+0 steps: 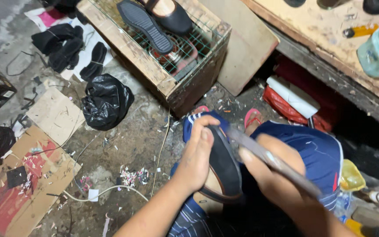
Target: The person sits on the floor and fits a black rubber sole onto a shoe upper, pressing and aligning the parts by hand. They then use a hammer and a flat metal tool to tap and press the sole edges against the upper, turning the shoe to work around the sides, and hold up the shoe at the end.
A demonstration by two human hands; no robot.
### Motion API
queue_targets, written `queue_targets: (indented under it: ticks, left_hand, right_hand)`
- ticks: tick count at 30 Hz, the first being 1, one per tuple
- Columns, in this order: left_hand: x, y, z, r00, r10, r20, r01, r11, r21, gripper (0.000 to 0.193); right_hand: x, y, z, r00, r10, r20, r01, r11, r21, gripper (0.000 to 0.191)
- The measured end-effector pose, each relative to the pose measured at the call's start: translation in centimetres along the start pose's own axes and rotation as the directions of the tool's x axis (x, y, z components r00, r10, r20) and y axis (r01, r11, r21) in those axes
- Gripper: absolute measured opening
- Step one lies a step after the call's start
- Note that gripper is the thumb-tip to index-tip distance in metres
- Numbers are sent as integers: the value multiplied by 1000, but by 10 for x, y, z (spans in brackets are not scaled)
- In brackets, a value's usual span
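My left hand (197,159) grips a black shoe (223,167) with a brown rim, holding it on edge over my lap with the dark sole facing me. My right hand (272,175) is closed on a long grey metal tool (273,160) whose tip rests against the top of the shoe sole. I sit in blue shorts, with my feet in a blue slipper (192,120) and a pink one (252,117) on the dirty floor.
A wooden box with a wire-mesh top (163,81) stands ahead, with a black sole (144,25) and another shoe (168,13) on it. A black plastic bag (106,102), cardboard sheets (27,180), a white cable (106,192) and dark soles (94,61) lie at left. A workbench (330,30) is at right.
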State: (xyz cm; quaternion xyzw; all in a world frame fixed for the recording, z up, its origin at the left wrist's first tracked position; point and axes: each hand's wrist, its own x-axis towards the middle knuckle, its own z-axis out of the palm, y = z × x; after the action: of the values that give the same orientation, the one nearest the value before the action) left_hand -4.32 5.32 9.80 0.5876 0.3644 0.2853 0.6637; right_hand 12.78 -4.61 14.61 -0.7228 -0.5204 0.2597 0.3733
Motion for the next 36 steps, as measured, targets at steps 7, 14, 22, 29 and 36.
queue_targets:
  ticks: [7,14,22,29,36]
  left_hand:
    - [-16,15,14,995,-12,104,-6,985,172,52]
    - [-29,52,27,924,333,189,-359,925,126,97]
    - [-16,96,16,709,641,294,-703,612,363,61]
    - [-16,88,26,735,598,320,-678,627,384,48]
    - [-21,78,40,723,586,367,-691,597,407,62]
  right_hand:
    - [-44,5,-8,962,-245,-116,263,949,175,16]
    - [-51,0,-34,977,-158,-140,176,977,124,10]
    - [-62,-6,-62,834,-507,-216,551,788,276,15]
    - [-70,-6,-54,859,-489,-149,480,872,-95,20]
    - [-66,4,-51,948,-312,-55,294,932,-212,18]
